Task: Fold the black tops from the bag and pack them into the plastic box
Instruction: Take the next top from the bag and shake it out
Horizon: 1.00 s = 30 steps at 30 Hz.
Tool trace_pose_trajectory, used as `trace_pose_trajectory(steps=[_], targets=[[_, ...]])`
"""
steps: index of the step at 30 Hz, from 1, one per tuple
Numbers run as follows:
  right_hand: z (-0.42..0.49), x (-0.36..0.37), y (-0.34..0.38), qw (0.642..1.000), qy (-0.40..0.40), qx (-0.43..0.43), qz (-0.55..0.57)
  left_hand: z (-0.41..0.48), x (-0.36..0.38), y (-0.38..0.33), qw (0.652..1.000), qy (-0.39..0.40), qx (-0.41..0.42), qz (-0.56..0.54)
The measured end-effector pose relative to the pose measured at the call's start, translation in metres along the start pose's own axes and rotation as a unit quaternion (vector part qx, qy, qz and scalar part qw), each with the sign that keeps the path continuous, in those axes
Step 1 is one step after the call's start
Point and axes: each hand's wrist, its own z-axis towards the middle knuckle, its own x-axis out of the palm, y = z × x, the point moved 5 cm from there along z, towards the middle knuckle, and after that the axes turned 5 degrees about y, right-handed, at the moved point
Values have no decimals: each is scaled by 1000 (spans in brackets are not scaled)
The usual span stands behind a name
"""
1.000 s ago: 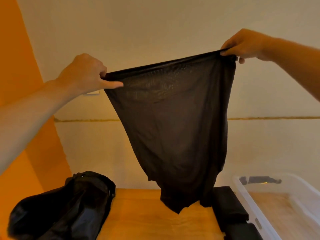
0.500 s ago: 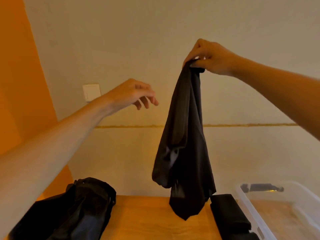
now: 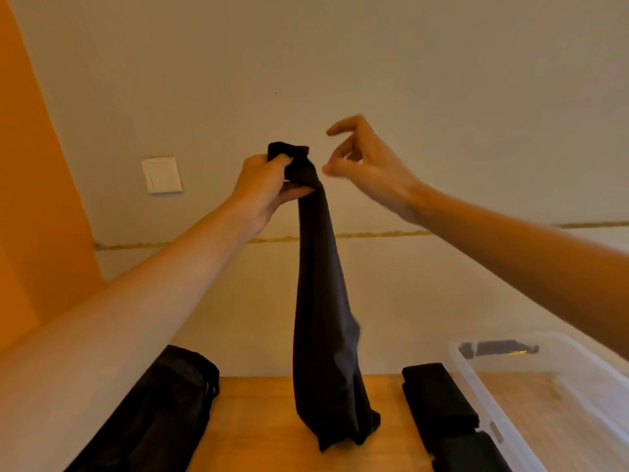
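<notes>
A black top (image 3: 323,318) hangs in a long narrow bunch above the wooden table (image 3: 265,430), its lower end at the tabletop. My left hand (image 3: 265,185) grips its top end in front of the wall. Just to the right of that end, my right hand (image 3: 364,158) is off the cloth, fingers loosely spread and holding nothing. A black bag (image 3: 153,413) lies at the lower left of the table. A folded black top (image 3: 442,403) lies beside the clear plastic box (image 3: 483,393) at the lower right.
A white wall with a light switch (image 3: 161,174) stands close behind the table. An orange wall (image 3: 30,199) runs along the left. The plastic box has a dark handle clip (image 3: 497,349) on its far end.
The top was first stretched wide between both hands, then hung from my right hand alone. Now my left hand holds its top end and my right hand has let go.
</notes>
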Motion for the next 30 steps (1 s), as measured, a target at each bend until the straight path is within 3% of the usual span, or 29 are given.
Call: trace_pose_trajectory(steps=[5, 16, 21, 25, 30], targets=[[-31, 57, -40, 972, 199, 127, -21, -8, -9, 6, 1000, -7, 14, -5], [-28, 53, -75, 967, 230, 108, 34, -24, -77, 22, 985, -88, 21, 148], [-23, 38, -82, 960, 257, 111, -29, -38, -80, 28, 995, 21, -12, 100], [-18, 17, -90, 963, 240, 112, -44, -39, -84, 33, 983, 102, -5, 155], [-14, -2, -106, 963, 234, 121, -55, -36, -91, 30, 965, 113, 13, 236]])
